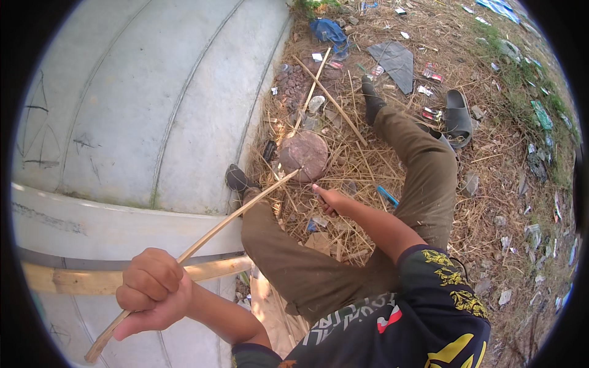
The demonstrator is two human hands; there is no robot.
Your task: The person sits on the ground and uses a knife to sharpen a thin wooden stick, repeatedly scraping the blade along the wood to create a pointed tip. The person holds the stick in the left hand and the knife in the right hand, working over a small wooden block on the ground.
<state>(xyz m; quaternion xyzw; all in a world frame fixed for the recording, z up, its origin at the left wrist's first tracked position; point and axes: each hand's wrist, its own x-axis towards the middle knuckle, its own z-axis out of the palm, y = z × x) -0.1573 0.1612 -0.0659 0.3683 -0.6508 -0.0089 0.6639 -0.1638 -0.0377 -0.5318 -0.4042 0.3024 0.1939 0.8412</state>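
Note:
My left hand (153, 287) is closed around a long pale strip of split bamboo (236, 216). The strip slants up and to the right, and its far end lies at a round reddish-brown block (304, 154), stone or wood, on the ground between my legs. Just below the block is my right hand (330, 200), its fingers curled in. Something small may be in that grip, but I cannot make it out. More strips rest on the ground beyond the block, one pale stick (313, 89) and one browner stick (331, 101).
A grey concrete wall (153, 104) stands on the left, with a thick bamboo pole (92, 279) along it. Straw and shavings surround the block. A blue pen-like object (388, 196) lies by my right leg, grey sandals (458, 116) beyond. Litter and a blue plastic bag (328, 32) are scattered about.

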